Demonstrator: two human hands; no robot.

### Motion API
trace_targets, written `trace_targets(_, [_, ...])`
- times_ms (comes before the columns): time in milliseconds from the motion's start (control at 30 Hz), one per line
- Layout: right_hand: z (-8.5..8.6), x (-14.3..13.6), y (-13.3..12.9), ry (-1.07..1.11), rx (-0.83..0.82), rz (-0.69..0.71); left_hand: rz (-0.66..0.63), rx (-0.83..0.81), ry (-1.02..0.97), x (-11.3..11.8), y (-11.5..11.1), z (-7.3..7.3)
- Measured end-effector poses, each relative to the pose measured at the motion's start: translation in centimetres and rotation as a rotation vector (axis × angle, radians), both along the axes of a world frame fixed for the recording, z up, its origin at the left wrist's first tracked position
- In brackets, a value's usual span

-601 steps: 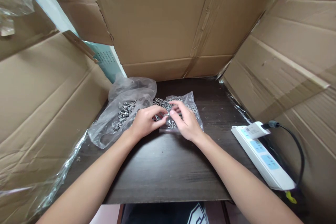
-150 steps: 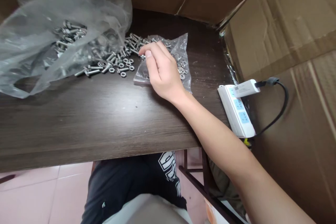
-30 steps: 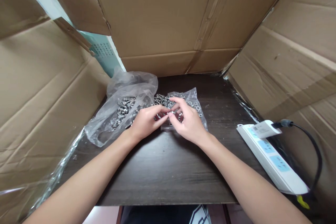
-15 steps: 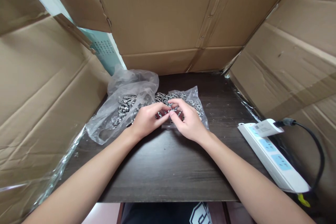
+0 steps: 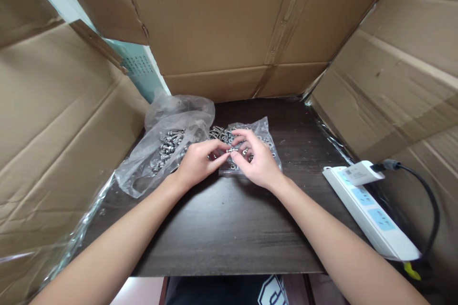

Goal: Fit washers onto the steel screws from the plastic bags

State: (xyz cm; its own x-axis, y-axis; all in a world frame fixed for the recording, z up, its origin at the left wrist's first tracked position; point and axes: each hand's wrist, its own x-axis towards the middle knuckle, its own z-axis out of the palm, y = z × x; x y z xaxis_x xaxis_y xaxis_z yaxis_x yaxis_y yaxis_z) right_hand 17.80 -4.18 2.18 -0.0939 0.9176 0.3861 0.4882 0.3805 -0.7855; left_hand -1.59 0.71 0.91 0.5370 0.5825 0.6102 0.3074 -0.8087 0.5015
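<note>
Between the fingertips of both hands is a small silvery bolt [image 5: 231, 150], lying roughly level. My left hand [image 5: 200, 161] pinches its left end with thumb and index finger. At the other end, my right hand [image 5: 258, 159] has thumb and fingertips curled close round it; the exact contact is too small to tell. A clear plastic bag with washers [image 5: 266, 140] lies under and behind my right hand. Just behind the fingers is a heap of loose bolts [image 5: 219, 132]. Left of it, more bolts [image 5: 171, 143] show in a crumpled plastic bag [image 5: 139, 171].
A white power strip [image 5: 379, 221] with a plugged-in black cable [image 5: 425, 186] lies on the right of the dark table [image 5: 229, 228]. Cardboard walls [image 5: 222, 24] enclose the back and both sides.
The fingers of my right hand have spread a little, and the bolt between the fingertips shows more clearly. The view has shifted slightly.
</note>
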Motion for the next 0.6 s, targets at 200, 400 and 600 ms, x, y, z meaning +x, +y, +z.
trace_targets(200, [-0.12,-0.14,0.03,0.027,-0.025,-0.017,0.011,0.030,0.027,-0.04,0.14,-0.25])
trace_targets(400, [0.04,-0.18,-0.10,-0.001,-0.058,-0.045,0.016,0.035,0.040,-0.04,0.19,-0.41])
trace_targets(600, [-0.13,-0.26,-0.02,0.019,-0.046,0.044,0.014,0.030,0.037,0.00,0.19,-0.50])
